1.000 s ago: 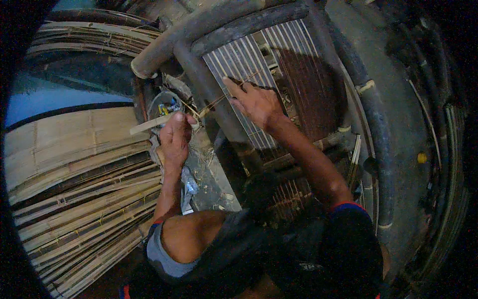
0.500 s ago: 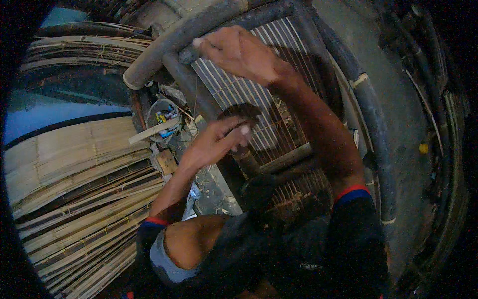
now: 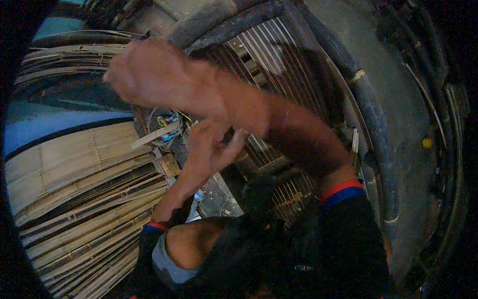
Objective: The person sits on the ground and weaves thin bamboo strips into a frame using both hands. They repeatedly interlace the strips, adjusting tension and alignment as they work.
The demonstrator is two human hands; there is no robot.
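Observation:
My right hand (image 3: 149,72) is raised at the upper left, across the far corner of a dark round-poled frame. Its fingers are closed and blurred; anything in them is too small or smeared to name. Below it my left hand (image 3: 211,142) sits by the frame's left side, thumb and fingers curled in a pinch whose contents I cannot make out. Thin pale slats (image 3: 266,42) run in parallel rows inside the frame (image 3: 226,25). My right forearm hides much of their middle.
Bundled split-bamboo strips (image 3: 89,219) and a pale slatted mat (image 3: 74,154) lie at left. A container of small colourful items (image 3: 169,124) stands beside the frame. A curved dark pole (image 3: 376,134) bounds the right, and a small yellow object (image 3: 426,143) lies on the floor (image 3: 406,117).
My right hand has swept left and nearer, away from over the slats, its forearm now crossing them. My left hand has stayed nearly in place, with its fingers still curled.

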